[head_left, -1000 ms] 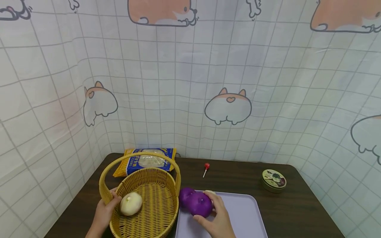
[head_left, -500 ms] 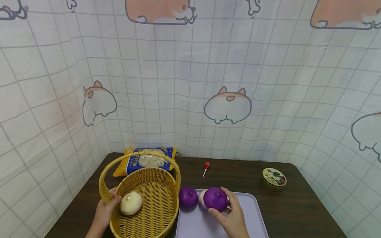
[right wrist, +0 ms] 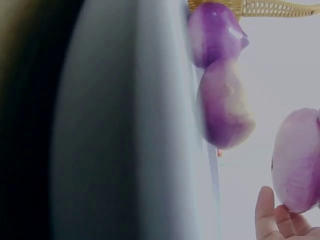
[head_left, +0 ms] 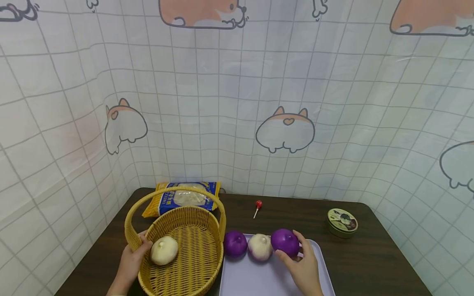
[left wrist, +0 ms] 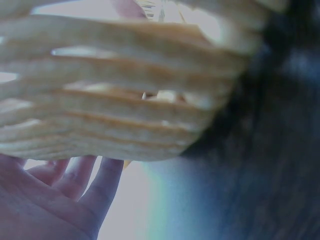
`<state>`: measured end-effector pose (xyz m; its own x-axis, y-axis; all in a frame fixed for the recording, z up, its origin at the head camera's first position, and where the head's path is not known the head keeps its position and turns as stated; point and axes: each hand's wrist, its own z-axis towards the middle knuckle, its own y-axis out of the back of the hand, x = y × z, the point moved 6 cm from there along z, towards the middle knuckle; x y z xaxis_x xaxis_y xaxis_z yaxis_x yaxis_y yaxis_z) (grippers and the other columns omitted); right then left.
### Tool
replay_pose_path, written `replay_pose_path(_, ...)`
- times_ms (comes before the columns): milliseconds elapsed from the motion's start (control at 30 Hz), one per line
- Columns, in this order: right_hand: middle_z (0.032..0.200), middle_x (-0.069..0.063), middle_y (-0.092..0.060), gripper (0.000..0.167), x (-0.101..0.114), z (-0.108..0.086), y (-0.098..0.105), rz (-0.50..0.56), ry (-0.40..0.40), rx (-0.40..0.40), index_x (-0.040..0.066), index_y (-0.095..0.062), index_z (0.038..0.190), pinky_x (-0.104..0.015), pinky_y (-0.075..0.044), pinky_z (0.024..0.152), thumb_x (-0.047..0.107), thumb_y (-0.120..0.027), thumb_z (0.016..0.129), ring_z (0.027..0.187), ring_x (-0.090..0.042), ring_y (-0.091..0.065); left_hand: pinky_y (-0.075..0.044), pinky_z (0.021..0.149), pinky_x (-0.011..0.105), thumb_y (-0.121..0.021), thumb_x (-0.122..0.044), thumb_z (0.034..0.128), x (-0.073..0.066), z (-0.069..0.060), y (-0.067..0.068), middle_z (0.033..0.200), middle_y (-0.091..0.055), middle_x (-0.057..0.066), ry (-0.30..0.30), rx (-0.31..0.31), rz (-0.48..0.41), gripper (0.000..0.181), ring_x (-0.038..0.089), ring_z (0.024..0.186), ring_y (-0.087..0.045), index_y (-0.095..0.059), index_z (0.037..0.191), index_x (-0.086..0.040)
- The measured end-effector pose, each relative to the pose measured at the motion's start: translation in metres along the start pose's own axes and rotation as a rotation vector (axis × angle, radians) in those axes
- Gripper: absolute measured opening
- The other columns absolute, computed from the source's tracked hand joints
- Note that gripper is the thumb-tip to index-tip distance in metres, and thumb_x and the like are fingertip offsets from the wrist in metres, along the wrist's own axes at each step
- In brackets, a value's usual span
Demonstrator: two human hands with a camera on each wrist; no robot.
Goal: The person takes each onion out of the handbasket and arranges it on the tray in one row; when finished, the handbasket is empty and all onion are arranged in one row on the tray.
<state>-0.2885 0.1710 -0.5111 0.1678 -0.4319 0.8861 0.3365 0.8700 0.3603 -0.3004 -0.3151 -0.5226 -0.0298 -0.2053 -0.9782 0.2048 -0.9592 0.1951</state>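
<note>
Right hand [head_left: 301,267], fingers clamped on purple onion [head_left: 284,242], shifted to 3 o'clock of turnip [head_left: 260,248], likely extending row; left hand [head_left: 132,258] grips basket [head_left: 190,214].

The dark counter [head_left: 364,259] carries a yellow-and-blue bag [head_left: 189,199] at the back left, a red lollipop [head_left: 258,204], a round tin [head_left: 342,223] toward the right and a lilac tray [head_left: 255,277]; the wicker basket [head_left: 192,257] seems to rest on it too, though its underside shows poorly.

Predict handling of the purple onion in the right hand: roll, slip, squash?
The purple onion would probably roll if pushed, given its rounded sides. Its smooth-looking skin may slip in the right hand. Likely firm: no visible dent under the grip.
</note>
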Motion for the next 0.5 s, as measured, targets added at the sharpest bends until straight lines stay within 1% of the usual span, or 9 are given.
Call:
replay_pose_path(33, 0.129, -0.014, -0.051, 0.077, -0.001, 0.001, 0.001, 0.003, -0.004, -0.007, 0.011, -0.048, 0.140, -0.024, -0.051, 0.075, 0.029, -0.086, 0.075, 0.103, -0.025, -0.053, -0.042, 0.100, 0.027, -0.051, -0.012, 0.1003, 0.000, -0.001, 0.000, 0.148, -0.034, 0.031, 0.004, -0.003, -0.001, 0.020, 0.043, 0.137, -0.033, -0.041, 0.088, -0.001)
replay_pose_path(100, 0.129, -0.016, -0.051, 0.078, -0.004, 0.002, 0.002, 0.011, -0.013, -0.022, 0.009, -0.047, 0.140, -0.023, -0.051, 0.075, 0.026, -0.086, 0.075, 0.103, -0.027, -0.054, -0.036, 0.108, 0.044, -0.051, -0.012, 0.0999, 0.000, -0.001, 0.001, 0.148, -0.034, 0.032, 0.014, -0.009, -0.009, 0.019, 0.043, 0.137, -0.032, -0.041, 0.089, 0.000)
replay_pose_path(133, 0.129, -0.018, -0.050, 0.077, -0.006, 0.002, 0.003, 0.011, -0.017, -0.025, 0.009, -0.047, 0.140, -0.023, -0.051, 0.075, 0.026, -0.086, 0.075, 0.104, -0.029, -0.054, -0.035, 0.108, 0.043, -0.051, -0.011, 0.0997, 0.000, -0.001, 0.001, 0.148, -0.035, 0.032, 0.018, -0.011, -0.010, 0.018, 0.043, 0.137, -0.032, -0.041, 0.090, 0.000)
replay_pose_path(167, 0.129, -0.019, -0.050, 0.077, -0.007, 0.003, 0.003, 0.008, -0.022, -0.026, 0.008, -0.047, 0.140, -0.023, -0.051, 0.075, 0.025, -0.085, 0.076, 0.104, -0.030, -0.055, -0.033, 0.109, 0.047, -0.051, -0.010, 0.0997, 0.000, -0.001, 0.001, 0.148, -0.034, 0.032, 0.019, -0.011, -0.013, 0.018, 0.043, 0.137, -0.032, -0.042, 0.090, 0.001)
replay_pose_path(200, 0.129, -0.020, -0.049, 0.078, -0.009, 0.004, 0.003, 0.005, -0.032, -0.028, 0.008, -0.047, 0.141, -0.023, -0.051, 0.076, 0.025, -0.085, 0.076, 0.105, -0.031, -0.055, -0.032, 0.110, 0.049, -0.051, -0.011, 0.0998, 0.000, -0.002, 0.001, 0.148, -0.034, 0.032, 0.021, -0.008, -0.014, 0.018, 0.044, 0.138, -0.031, -0.041, 0.089, 0.000)
replay_pose_path(333, 0.131, -0.022, -0.048, 0.079, -0.017, 0.005, 0.003, -0.021, -0.080, -0.022, 0.007, -0.045, 0.141, -0.030, -0.052, 0.079, 0.027, -0.085, 0.076, 0.104, -0.035, -0.056, -0.033, 0.110, 0.048, -0.051, -0.012, 0.1002, -0.001, -0.001, 0.001, 0.149, -0.033, 0.031, 0.015, -0.004, -0.007, 0.019, 0.043, 0.138, -0.031, -0.042, 0.089, -0.001)
replay_pose_path(367, 0.131, -0.022, -0.048, 0.079, -0.019, 0.005, 0.003, -0.031, -0.090, -0.022, 0.006, -0.045, 0.141, -0.032, -0.052, 0.079, 0.027, -0.085, 0.076, 0.103, -0.035, -0.056, -0.028, 0.110, 0.054, -0.051, -0.012, 0.1003, -0.001, -0.001, 0.001, 0.149, -0.033, 0.031, 0.012, -0.004, -0.005, 0.019, 0.044, 0.138, -0.031, -0.042, 0.089, 0.000)
replay_pose_path(500, 0.129, -0.025, -0.050, 0.079, -0.025, 0.004, 0.003, -0.074, -0.114, -0.018, 0.003, -0.046, 0.139, -0.036, -0.051, 0.080, 0.026, -0.086, 0.075, 0.099, -0.034, -0.057, -0.028, 0.110, 0.054, -0.051, -0.012, 0.1005, -0.001, -0.002, 0.000, 0.148, -0.035, 0.031, 0.002, -0.007, -0.008, 0.019, 0.043, 0.137, -0.031, -0.042, 0.089, 0.001)
